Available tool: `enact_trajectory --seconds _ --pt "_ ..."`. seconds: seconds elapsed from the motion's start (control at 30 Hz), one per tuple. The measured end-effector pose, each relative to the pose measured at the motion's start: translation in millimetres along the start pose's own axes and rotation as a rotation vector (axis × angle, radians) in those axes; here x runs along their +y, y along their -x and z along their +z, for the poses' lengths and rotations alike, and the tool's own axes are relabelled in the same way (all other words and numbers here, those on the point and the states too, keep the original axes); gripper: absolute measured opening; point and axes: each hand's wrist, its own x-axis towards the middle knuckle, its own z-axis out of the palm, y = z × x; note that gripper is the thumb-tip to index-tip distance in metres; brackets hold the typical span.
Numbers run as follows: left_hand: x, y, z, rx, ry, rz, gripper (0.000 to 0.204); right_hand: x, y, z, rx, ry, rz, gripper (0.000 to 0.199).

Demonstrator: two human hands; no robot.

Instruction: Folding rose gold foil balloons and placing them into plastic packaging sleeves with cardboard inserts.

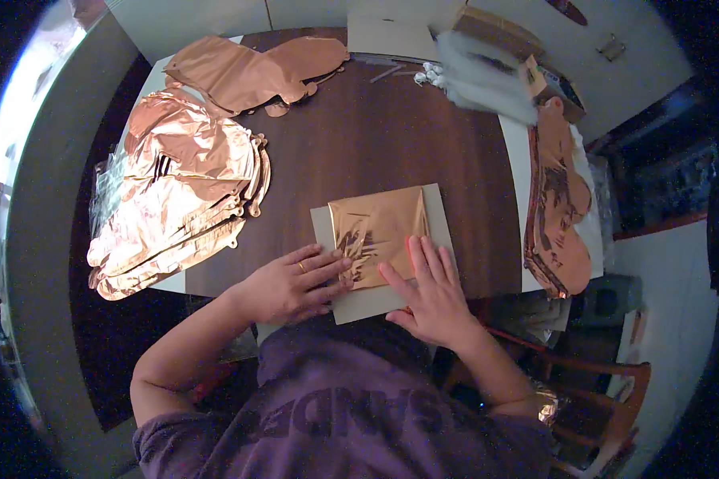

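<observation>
A copper-gold foil sheet (pixel 393 227), folded into a square with creases on its left part, lies on a larger pale grey card (pixel 366 308) near the table's front edge. My left hand (pixel 291 281) rests at the left edge of the foil and card, its fingers stretched out over them. On the lower right of the foil lies my right hand (pixel 433 297), flat with its fingers spread. Neither hand grips anything. The card's corners show around the foil.
Shiny flat foil balloons (pixel 188 176) are piled at the left, with another stack (pixel 256 73) behind. More foil balloons (pixel 563 207) hang over the right edge. Clear plastic bags (pixel 483 76), a small box (pixel 555 84) and white bits (pixel 430 75) sit at the back right. A wooden chair (pixel 607 399) stands at the lower right.
</observation>
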Motion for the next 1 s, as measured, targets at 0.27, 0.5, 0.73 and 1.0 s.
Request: enact_trajectory --seconds 0.27,0.5,0.73,1.0 --pt "2 -3 -5 -0.049 0.036 -0.005 0.052 -32 -4 -4 -0.072 -0.097 0.063 0.084" --pt "-5 -4 -14 -0.015 0.228 -0.128 0.043 -48 -3 24 -0.034 -0.031 -0.022 0.085" --pt "-11 -75 14 0.273 -0.126 -0.312 0.064 -48 -4 27 -0.069 -0.015 -0.008 0.083" --pt "-14 -76 29 0.195 -0.137 -0.4 0.069 -30 22 30 0.558 -0.527 0.044 0.038"
